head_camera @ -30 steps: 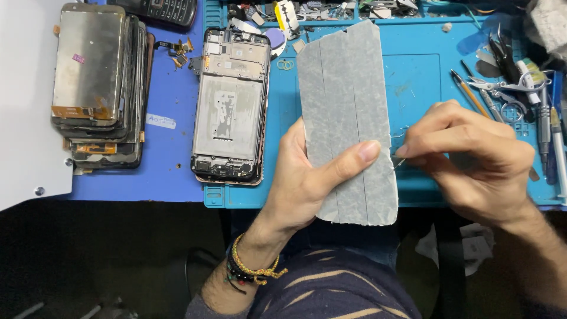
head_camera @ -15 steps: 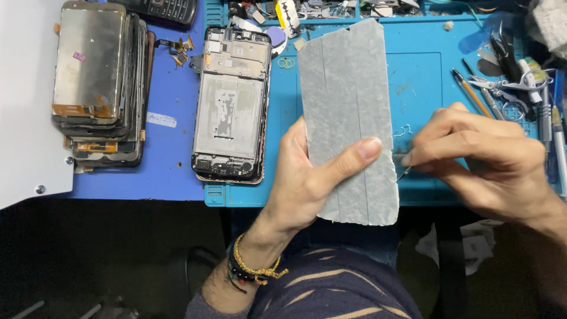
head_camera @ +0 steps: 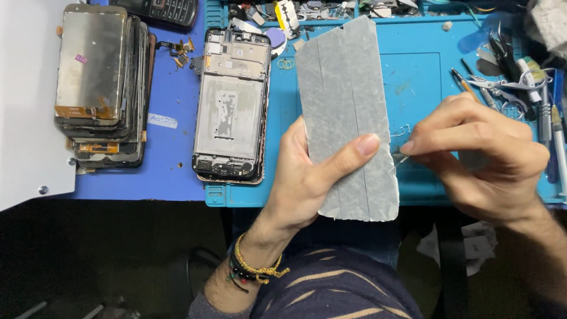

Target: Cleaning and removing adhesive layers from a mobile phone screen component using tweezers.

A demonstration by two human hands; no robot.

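Observation:
My left hand [head_camera: 313,177] holds a flat grey phone-sized panel [head_camera: 348,94] covered in grey tape strips, thumb pressed on its face near the right edge. My right hand [head_camera: 478,159] is just right of that edge, fingers pinched on a thin metal tool whose tip [head_camera: 400,158] touches the panel's side. A thin clear strip curls off the edge there. An opened phone frame [head_camera: 230,106] lies face up on the mat to the left.
A stack of several phone screens [head_camera: 100,82] sits on the dark blue mat [head_camera: 171,171] at left. Tweezers, scissors and brushes [head_camera: 514,82] lie at right on the light blue mat [head_camera: 425,77]. A keypad phone [head_camera: 162,10] is at top.
My right hand has drifted slightly right along the panel's edge. The left hand and panel have stayed nearly still.

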